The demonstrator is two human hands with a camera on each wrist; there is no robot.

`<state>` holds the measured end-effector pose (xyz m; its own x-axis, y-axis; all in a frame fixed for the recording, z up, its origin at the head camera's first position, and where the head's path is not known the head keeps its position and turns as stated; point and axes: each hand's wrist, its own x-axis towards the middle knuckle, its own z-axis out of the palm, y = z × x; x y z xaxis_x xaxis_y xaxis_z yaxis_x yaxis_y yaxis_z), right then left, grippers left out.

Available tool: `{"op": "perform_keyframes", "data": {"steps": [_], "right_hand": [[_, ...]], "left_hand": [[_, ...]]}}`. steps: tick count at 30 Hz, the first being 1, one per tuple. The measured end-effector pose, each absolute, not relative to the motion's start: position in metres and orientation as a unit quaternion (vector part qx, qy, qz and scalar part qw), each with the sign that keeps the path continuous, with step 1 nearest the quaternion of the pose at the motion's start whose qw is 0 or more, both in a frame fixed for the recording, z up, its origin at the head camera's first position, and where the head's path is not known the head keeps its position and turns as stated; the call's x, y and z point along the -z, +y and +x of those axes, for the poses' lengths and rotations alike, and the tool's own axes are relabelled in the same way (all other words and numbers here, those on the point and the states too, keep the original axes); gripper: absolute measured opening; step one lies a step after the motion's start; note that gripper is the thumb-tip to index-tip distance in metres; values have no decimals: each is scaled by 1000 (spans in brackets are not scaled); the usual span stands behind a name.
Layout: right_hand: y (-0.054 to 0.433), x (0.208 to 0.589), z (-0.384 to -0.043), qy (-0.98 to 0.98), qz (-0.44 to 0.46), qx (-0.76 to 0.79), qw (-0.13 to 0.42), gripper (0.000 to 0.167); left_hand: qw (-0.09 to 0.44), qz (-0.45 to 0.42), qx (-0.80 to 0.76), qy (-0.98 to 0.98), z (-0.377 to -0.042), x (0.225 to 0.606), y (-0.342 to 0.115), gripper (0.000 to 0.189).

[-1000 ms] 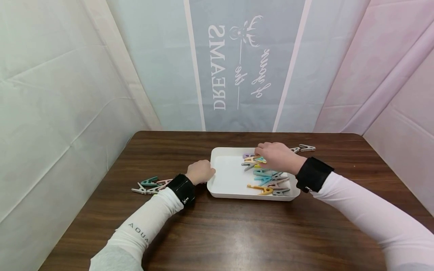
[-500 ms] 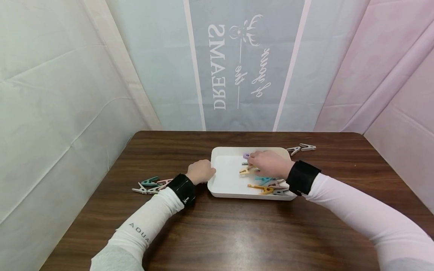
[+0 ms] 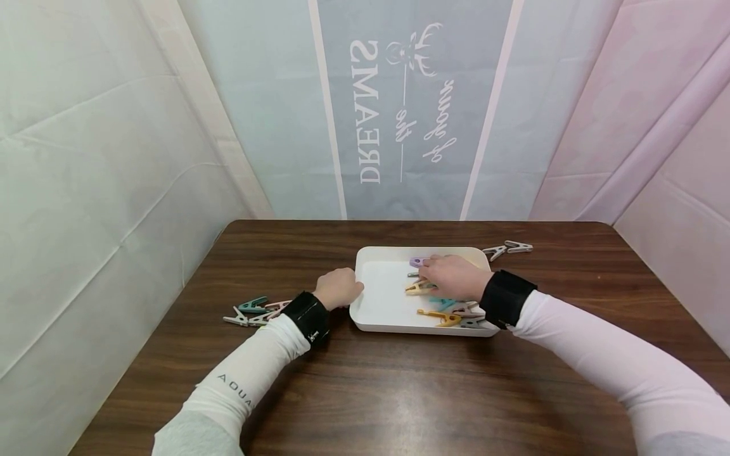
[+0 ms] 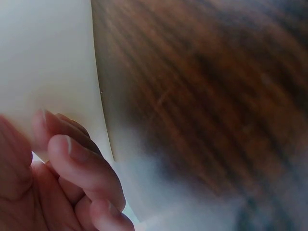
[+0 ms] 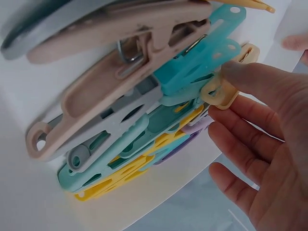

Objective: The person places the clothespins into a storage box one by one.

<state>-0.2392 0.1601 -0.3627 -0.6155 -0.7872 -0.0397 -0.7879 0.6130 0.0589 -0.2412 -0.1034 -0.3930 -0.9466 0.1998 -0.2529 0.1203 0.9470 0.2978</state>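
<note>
My left hand point(image 3: 338, 288) grips the left edge of a white tray point(image 3: 382, 291); in the left wrist view its fingers curl at the tray's wall. Over the tray's right half, my right hand point(image 3: 454, 277) pinches a cream clothespin point(image 5: 224, 96) between thumb and fingers. Packed beside it in the right wrist view lie a turquoise clothespin point(image 5: 202, 65), a beige-pink clothespin point(image 5: 96, 91), and grey, green and yellow ones. A purple clothespin point(image 3: 417, 261) lies behind the fingers, an orange clothespin point(image 3: 443, 317) near the tray's front. My right hand hides part of the pile in the head view.
Left of the tray, several clothespins lie on the brown wooden table point(image 3: 399, 392), among them a green clothespin point(image 3: 252, 305), partly behind my left wrist. Grey clothespins point(image 3: 507, 248) lie beyond the tray's back right corner. Fabric curtains point(image 3: 285, 126) enclose the table.
My right hand has come nearer and slightly left from the tray's back, and the cream clothespin now lies nearer the front. Little differs over the last half second. My left hand keeps its place.
</note>
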Motion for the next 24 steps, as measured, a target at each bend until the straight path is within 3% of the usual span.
{"op": "perform_keyframes", "data": {"steps": [9, 19, 24], "right_hand": [[159, 364, -242, 910, -412, -30, 41, 20], [160, 360, -240, 909, -415, -21, 31, 19], [172, 340, -240, 919, -395, 1, 3, 32]], "left_hand": [[143, 79, -141, 976, -241, 393, -104, 33], [144, 80, -134, 977, -242, 394, -103, 35], [141, 85, -137, 977, -242, 395, -103, 35]]}}
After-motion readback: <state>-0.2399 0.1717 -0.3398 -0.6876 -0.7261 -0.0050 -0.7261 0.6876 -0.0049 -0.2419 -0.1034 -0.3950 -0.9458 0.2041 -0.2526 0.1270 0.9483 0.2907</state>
